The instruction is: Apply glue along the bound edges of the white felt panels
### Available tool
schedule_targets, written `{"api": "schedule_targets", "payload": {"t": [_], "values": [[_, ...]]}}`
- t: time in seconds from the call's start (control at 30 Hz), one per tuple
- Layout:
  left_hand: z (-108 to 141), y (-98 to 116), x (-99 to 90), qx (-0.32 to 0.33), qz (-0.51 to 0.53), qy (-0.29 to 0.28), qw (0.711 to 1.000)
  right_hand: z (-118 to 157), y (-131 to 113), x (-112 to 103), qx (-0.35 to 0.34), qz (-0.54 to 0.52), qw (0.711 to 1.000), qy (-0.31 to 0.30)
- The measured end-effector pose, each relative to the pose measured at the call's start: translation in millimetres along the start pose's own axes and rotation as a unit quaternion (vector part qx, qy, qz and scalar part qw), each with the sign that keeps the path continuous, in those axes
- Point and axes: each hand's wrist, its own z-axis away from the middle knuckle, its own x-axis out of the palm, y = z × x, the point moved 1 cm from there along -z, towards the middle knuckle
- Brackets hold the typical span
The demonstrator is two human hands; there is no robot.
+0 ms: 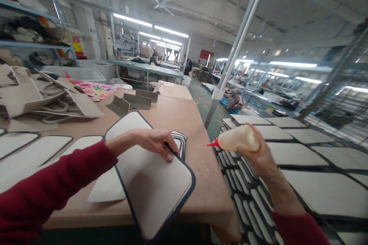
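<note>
My left hand (156,143) pinches the far edge of a white panel with a dark border (158,187), which tilts over the front edge of the table. In my right hand (260,155) is a squeeze bottle (240,138) with a red nozzle, held on its side and pointing left; its contents look yellowish. Beneath and behind the held panel lies a loose pale sheet (107,185). Close to my left hand, a small stack of dark-edged pieces (181,139) rests on the table.
The brown-covered table (207,183) carries folded grey pieces (136,101), a heap of beige parts (43,95) and more bordered panels (54,149) at left. Rows of white panels (301,153) lie at right. A metal post (238,46) stands beyond the table; people are far back.
</note>
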Motion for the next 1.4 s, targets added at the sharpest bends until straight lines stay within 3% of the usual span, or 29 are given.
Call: {"api": "schedule_targets", "payload": {"t": [0.07,0.17,0.3,0.37,0.47,0.57,0.67,1.0,1.4], "values": [[5,-4,-1.3,-0.004,-0.001,-0.007,1.0,-5,-3,8,0.007,-0.017,1.0,-0.015],[12,-7,-3.4,-0.004,-0.009,0.002,1.0,-13,-11,18,-0.035,-0.111,0.993,-0.032],[21,-8,-4.9,-0.001,-0.018,0.011,1.0,-16,7,21,0.024,0.069,0.996,-0.055],[24,-8,-4.7,-0.006,-0.013,0.001,1.0,-12,14,22,0.06,0.017,0.997,-0.039],[25,-6,-4.2,-0.015,-0.012,-0.005,1.0,-1,3,29,0.054,-0.131,0.989,-0.028],[23,1,-4.0,-0.009,-0.011,-0.016,1.0,8,-19,42,0.043,-0.203,0.974,-0.088],[22,10,-3.7,-0.002,-0.01,-0.04,0.999,9,-27,53,0.069,-0.213,0.964,-0.147],[21,21,-0.4,0.015,-0.047,-0.092,0.995,1,-17,57,0.095,-0.243,0.941,-0.214],[20,33,5.2,0.014,0.008,-0.08,0.997,3,-9,56,0.119,-0.242,0.945,-0.184]]}}
